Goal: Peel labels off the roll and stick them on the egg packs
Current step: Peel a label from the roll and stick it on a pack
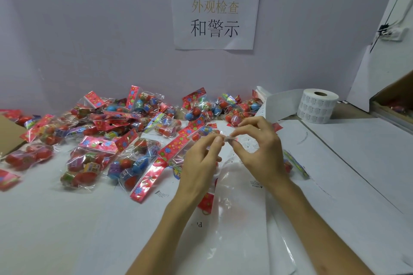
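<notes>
1. Clear pack (206,202), under the wrists: flat film, red header; contents can't tell.
2. Left hand (201,158) & right hand (260,152): both pinch one small label (230,139) betw. thumb and forefinger tips, other fingers loosely curled. Step, prob.: label off the liner, not yet stuck. Next needs it laid flat on a pack w/o folding on itself.
3. Egg packs (134,167): heap left of & beyond hands. Clear bags, coloured eggs inside, red floral headers.
4. Label roll (318,107): beyond right hand, on end, liner tail (279,101) trailing handward.
5. Box (393,94), far right: contents blurred.
</notes>
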### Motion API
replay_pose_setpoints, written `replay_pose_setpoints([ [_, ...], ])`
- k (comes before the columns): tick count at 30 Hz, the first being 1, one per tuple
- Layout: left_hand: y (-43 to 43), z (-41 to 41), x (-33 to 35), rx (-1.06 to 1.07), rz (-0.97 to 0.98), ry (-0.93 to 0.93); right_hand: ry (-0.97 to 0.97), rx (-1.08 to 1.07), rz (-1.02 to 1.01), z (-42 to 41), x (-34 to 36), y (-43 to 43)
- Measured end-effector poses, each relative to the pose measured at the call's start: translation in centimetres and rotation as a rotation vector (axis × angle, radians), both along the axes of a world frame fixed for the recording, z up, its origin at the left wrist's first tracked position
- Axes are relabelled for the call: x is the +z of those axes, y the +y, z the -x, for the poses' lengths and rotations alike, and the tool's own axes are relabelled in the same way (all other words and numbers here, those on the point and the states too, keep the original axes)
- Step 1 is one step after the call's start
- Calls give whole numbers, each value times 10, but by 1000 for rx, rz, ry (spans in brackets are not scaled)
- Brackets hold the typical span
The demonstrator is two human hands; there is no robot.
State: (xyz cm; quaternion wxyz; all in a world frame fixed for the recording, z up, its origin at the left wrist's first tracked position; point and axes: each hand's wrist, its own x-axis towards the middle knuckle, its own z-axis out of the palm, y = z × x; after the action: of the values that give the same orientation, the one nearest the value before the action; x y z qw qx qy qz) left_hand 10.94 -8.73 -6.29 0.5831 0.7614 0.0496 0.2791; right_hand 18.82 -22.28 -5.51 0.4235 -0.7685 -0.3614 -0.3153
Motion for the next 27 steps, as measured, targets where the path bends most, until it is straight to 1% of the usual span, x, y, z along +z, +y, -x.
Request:
replay_pose_setpoints([
  [2,-1,-1,0,22,1,5,-14,3,-16,0,0,0],
  [4,0,-1,4,68,42,6,-23,14,-29,0,-1,1],
  [8,7,-1,13,228,281,-62,64,83,-31,0,-3,2],
  [10,13,-1,13,310,379,-99,105,139,8,1,-5,4],
  [12,16,-1,11,369,459,-102,183,182,93,1,-8,6],
  [15,17,-2,9,431,533,-45,340,221,296,4,-13,11],
  [19,20,-4,5,406,581,24,420,123,551,4,-26,16],
  [21,20,-4,5,383,575,42,433,98,616,3,-32,17],
  [24,18,-4,5,372,556,52,449,119,544,3,-32,17],
  [27,17,-3,5,360,566,51,404,154,434,6,-28,18],
])
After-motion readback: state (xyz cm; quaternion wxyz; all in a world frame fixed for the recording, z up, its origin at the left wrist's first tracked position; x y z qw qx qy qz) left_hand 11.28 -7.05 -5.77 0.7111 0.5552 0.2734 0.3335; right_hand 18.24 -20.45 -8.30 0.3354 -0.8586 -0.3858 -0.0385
